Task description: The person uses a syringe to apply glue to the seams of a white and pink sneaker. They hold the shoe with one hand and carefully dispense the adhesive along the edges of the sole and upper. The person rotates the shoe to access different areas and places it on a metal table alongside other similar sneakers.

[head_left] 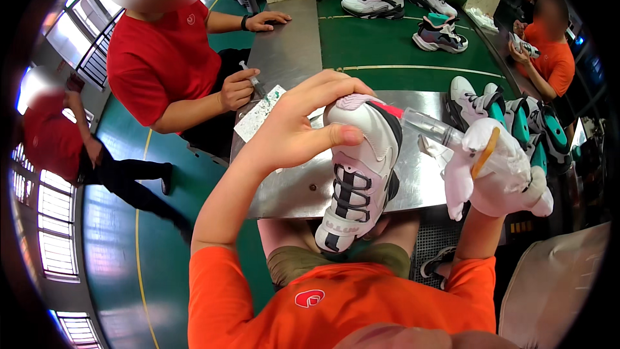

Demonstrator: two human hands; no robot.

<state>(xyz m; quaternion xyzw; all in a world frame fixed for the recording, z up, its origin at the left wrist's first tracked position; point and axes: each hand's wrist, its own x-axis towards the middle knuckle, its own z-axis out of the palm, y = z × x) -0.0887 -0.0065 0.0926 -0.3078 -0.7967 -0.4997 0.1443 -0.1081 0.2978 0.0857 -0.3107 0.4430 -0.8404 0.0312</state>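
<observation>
My bare left hand (303, 123) grips a white sneaker (358, 174) with black straps, fingers over its heel and thumb on its side. The shoe points toe-down toward my lap, over the edge of a steel table (290, 187). My right hand (500, 168), in a white glove, holds a clear syringe (429, 128). The syringe's tip meets the shoe's pink-trimmed heel collar.
A person in a red shirt (161, 58) sits at the left of the table holding a small tool over a paper sheet (258, 116). Several white-and-teal sneakers (510, 116) stand at my right and on the green belt (387, 45) beyond. Another person in orange (549, 58) works at far right.
</observation>
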